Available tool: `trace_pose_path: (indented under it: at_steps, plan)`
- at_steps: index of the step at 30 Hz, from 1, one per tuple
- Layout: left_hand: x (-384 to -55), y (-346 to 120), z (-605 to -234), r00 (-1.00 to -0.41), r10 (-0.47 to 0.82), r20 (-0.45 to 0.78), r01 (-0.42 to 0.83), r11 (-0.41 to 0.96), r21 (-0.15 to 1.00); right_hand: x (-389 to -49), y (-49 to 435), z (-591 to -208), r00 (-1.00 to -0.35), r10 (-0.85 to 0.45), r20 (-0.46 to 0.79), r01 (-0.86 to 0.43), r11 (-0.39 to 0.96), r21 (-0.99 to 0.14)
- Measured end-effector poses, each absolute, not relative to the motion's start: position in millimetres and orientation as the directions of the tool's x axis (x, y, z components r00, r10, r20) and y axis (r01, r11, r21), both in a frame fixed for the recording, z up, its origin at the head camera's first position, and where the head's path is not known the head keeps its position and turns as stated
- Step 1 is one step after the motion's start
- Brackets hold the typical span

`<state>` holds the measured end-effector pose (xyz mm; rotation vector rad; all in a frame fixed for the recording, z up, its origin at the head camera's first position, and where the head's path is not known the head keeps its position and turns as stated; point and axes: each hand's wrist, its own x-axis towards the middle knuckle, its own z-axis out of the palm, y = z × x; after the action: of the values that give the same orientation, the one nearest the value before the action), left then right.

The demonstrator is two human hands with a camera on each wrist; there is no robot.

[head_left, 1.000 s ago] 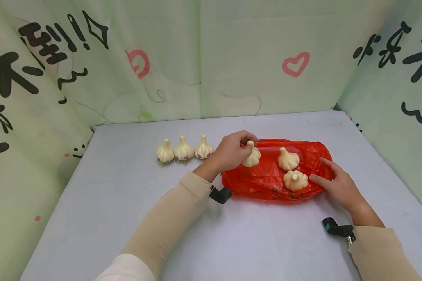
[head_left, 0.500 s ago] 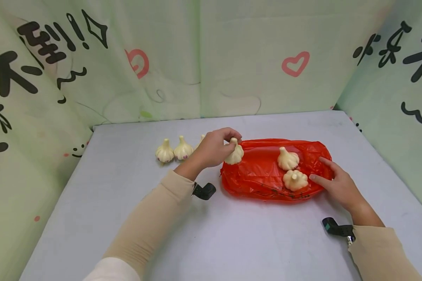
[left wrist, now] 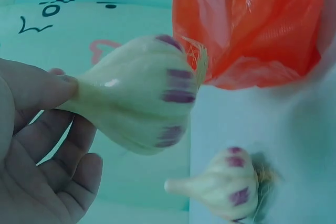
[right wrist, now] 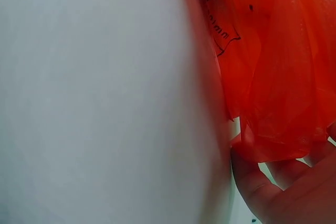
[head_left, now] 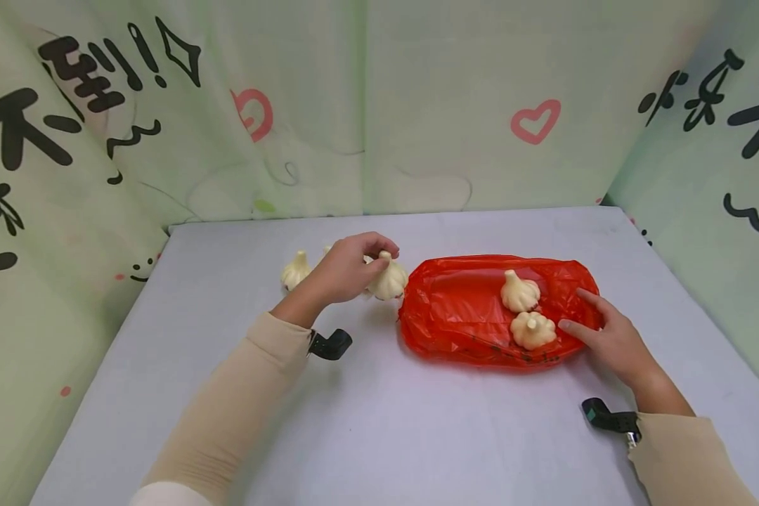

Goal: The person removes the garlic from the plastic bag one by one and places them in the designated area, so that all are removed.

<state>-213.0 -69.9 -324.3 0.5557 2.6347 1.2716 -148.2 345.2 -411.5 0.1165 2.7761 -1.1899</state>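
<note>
My left hand (head_left: 354, 267) pinches a garlic bulb (head_left: 390, 280) by its neck, just off the left side of the red plastic bag (head_left: 455, 302). In the left wrist view the held garlic bulb (left wrist: 136, 95) shows purple patches and a rootlet tuft, with thumb (left wrist: 47, 87) on the stem. Two garlic bulbs (head_left: 520, 291) (head_left: 533, 330) lie on the bag's right half. At the bag's right end, my right hand (head_left: 616, 341) holds its edge; the right wrist view shows fingers (right wrist: 252, 182) curled against the red plastic.
A garlic bulb (head_left: 296, 269) stands on the white table (head_left: 367, 422) to the left; others beside it are mostly hidden behind my left hand. One standing bulb (left wrist: 226, 187) shows in the left wrist view. Printed curtains (head_left: 430, 140) surround the table's back and sides.
My left hand has carried the garlic bulb leftward, from over the bag to beyond its left side, now covering more of the row. The right hand stays at the bag's right end.
</note>
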Motion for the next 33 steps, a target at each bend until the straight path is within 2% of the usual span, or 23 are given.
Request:
trace_pose_path:
  at_steps: [9,33]
  plan:
    - [-212.2,-87.1,-332.6,-0.931,0.365,-0.010,0.217,0.575,0.789,-147.1,346.8,-413.3,-0.991,0.013,-0.131,0.104,0.687,-0.719]
    - [-219.8,-101.6,-360.2,-0.921,0.366,-0.130,0.138,0.622,0.771,-146.2,346.9,-412.4,-0.990,0.016,-0.141,0.114,0.686,-0.719]
